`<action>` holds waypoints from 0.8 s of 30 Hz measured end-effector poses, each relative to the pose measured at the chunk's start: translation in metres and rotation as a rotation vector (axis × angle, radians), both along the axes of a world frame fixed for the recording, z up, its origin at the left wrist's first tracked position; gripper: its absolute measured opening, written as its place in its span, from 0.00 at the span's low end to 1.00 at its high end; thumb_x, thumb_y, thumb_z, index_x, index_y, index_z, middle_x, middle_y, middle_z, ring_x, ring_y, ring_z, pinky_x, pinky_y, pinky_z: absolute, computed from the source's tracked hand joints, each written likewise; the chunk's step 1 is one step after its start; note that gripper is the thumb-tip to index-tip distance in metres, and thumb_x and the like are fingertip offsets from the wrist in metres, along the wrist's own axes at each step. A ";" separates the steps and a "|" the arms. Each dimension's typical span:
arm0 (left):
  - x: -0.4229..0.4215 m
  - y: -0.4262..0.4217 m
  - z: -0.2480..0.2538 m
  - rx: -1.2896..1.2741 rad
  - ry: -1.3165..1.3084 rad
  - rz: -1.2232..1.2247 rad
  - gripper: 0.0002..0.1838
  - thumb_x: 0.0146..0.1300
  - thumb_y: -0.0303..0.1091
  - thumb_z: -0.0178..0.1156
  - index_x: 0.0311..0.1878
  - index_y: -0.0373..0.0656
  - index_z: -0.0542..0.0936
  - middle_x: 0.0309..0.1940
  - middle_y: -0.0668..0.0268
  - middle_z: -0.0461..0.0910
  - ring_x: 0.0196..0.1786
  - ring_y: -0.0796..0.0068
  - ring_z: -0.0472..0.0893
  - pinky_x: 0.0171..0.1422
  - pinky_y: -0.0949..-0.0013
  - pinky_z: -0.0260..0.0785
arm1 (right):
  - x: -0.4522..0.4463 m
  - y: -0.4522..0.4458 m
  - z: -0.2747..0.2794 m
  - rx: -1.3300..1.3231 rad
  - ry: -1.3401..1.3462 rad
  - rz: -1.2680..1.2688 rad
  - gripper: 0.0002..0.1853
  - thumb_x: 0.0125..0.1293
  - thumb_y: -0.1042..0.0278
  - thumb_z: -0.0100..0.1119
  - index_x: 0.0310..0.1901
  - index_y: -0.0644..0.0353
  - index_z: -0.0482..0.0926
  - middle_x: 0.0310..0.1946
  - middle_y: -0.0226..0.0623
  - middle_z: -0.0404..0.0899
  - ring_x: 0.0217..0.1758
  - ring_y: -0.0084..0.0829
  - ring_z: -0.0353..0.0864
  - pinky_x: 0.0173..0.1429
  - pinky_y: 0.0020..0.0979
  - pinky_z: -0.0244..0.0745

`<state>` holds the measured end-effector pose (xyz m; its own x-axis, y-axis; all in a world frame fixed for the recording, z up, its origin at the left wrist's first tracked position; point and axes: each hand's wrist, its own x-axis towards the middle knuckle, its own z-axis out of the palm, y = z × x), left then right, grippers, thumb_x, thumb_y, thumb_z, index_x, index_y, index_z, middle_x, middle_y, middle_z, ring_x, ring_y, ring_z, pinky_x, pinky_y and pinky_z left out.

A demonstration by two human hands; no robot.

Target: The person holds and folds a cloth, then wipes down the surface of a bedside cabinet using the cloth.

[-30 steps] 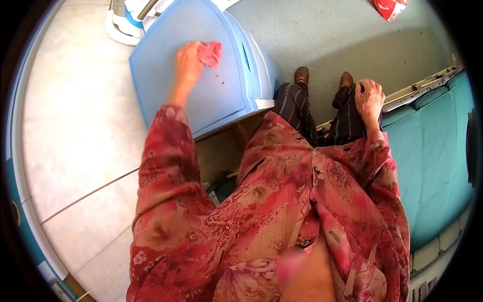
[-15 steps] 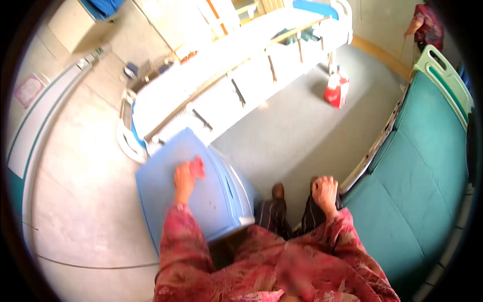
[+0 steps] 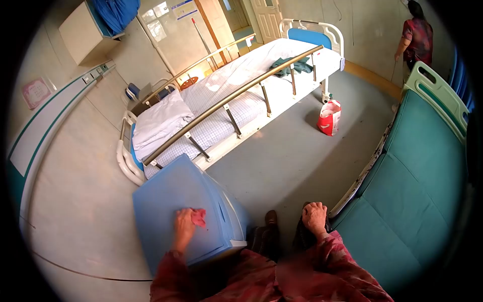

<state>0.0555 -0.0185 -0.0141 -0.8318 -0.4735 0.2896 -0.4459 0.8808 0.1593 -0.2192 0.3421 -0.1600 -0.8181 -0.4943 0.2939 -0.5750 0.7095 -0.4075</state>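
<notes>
My left hand (image 3: 184, 225) is closed on a red cloth (image 3: 198, 217), which lies against the top of a blue bedside cabinet (image 3: 161, 201). Small dark specks show on the cabinet top just below the cloth. My right hand (image 3: 315, 216) rests on my right knee with its fingers curled, close to the edge of the green padded bed (image 3: 402, 201). Whether anything is inside its fingers is hidden.
Beyond the cabinet stands a hospital bed with a metal side rail (image 3: 236, 100), a white pillow (image 3: 163, 121) and dark green cloth (image 3: 292, 66). A red and white bag (image 3: 329, 118) sits on the floor. A person (image 3: 417, 40) stands at the far right.
The view has tilted up, bringing the hospital bed and the person into sight. My left hand has shifted with the cloth across the cabinet top. My right hand stays at my knee.
</notes>
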 end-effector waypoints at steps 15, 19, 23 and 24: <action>-0.039 -0.122 -0.038 -0.276 -0.038 0.285 0.13 0.48 0.24 0.64 0.40 0.40 0.78 0.41 0.55 0.80 0.47 0.54 0.77 0.54 0.57 0.70 | -0.002 -0.005 -0.005 0.182 -0.039 -0.032 0.07 0.54 0.62 0.58 0.26 0.54 0.81 0.31 0.33 0.79 0.43 0.37 0.74 0.47 0.40 0.64; 0.001 -0.039 -0.009 -0.093 -0.096 0.166 0.13 0.50 0.25 0.62 0.42 0.42 0.78 0.40 0.57 0.79 0.46 0.53 0.77 0.51 0.56 0.71 | 0.003 0.001 0.001 0.022 -0.007 0.000 0.07 0.55 0.63 0.58 0.28 0.55 0.81 0.33 0.35 0.79 0.45 0.39 0.73 0.50 0.41 0.64; 0.034 0.046 0.017 0.024 -0.097 -0.057 0.13 0.53 0.26 0.58 0.44 0.41 0.77 0.38 0.56 0.79 0.43 0.52 0.76 0.51 0.55 0.70 | 0.004 0.003 -0.004 0.034 0.064 0.018 0.07 0.55 0.64 0.59 0.31 0.56 0.80 0.37 0.40 0.77 0.46 0.44 0.72 0.53 0.45 0.64; 0.042 0.058 0.013 0.001 -0.051 -0.101 0.13 0.55 0.28 0.56 0.44 0.40 0.77 0.38 0.56 0.79 0.43 0.52 0.76 0.50 0.55 0.70 | 0.002 0.003 -0.017 0.026 0.138 -0.003 0.07 0.56 0.64 0.59 0.31 0.57 0.79 0.37 0.42 0.76 0.47 0.47 0.72 0.54 0.48 0.63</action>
